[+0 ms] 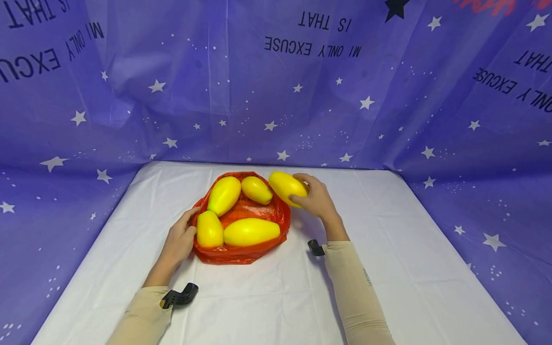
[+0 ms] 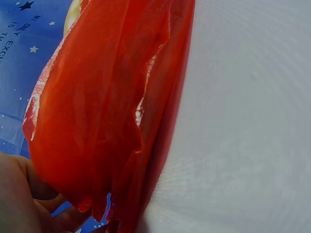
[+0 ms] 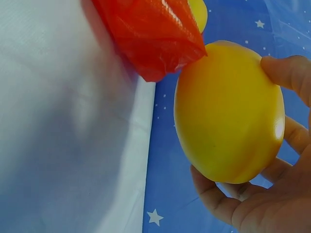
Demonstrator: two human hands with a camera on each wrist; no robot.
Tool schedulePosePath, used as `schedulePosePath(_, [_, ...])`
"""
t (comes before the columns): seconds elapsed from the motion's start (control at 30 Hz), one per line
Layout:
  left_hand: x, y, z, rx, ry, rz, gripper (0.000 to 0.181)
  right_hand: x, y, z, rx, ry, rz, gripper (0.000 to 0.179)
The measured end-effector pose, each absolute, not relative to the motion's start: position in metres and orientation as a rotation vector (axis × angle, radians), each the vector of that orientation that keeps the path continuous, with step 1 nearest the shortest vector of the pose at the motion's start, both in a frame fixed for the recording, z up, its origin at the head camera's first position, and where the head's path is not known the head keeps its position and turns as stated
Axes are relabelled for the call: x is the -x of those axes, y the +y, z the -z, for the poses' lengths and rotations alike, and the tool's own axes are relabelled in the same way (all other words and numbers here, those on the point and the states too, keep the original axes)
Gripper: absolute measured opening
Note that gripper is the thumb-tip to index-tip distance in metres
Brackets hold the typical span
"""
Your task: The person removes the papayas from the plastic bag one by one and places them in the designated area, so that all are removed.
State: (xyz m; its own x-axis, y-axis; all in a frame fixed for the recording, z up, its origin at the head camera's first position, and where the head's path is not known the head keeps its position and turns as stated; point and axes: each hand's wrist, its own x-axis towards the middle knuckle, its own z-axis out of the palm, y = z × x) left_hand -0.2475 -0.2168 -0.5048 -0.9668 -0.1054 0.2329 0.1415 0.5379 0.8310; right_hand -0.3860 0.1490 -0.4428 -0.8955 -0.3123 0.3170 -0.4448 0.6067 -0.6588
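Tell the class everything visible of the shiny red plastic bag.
The shiny red plastic bag looks thin and crinkled. It lies wide open on the white cloth-covered table, mouth upward, edges forming a rough ring, dark marks inside. Four smooth yellow oval fruits rest in it. The left hand holds its left side; whether the fifth fruit, at its right, touches it is unclear.

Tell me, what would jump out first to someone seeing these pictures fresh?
Probably the four glossy yellow fruits in the open red bag on the white table. A fifth fruit is held in the right hand at the bag's right side. Behind them rises a purple backdrop with white stars and upside-down lettering.
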Motion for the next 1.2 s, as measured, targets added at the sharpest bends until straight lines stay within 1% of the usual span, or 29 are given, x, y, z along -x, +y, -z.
schedulePosePath(0.5, [0.247,-0.221,0.505,0.016,-2.529,1.384,0.055,0.395,0.163,0.454,-0.541,-2.694,-1.195,0.059])
schedulePosePath(0.93, [0.248,-0.216,0.503,-0.006,-2.540,1.421,0.056,0.399,0.174,0.465,-0.322,-2.833,-1.137,0.058])
schedulePosePath(1.2, [0.248,-0.216,0.505,0.004,-2.535,1.415,0.056,0.400,0.176,0.465,-0.251,-2.860,-1.152,0.061])
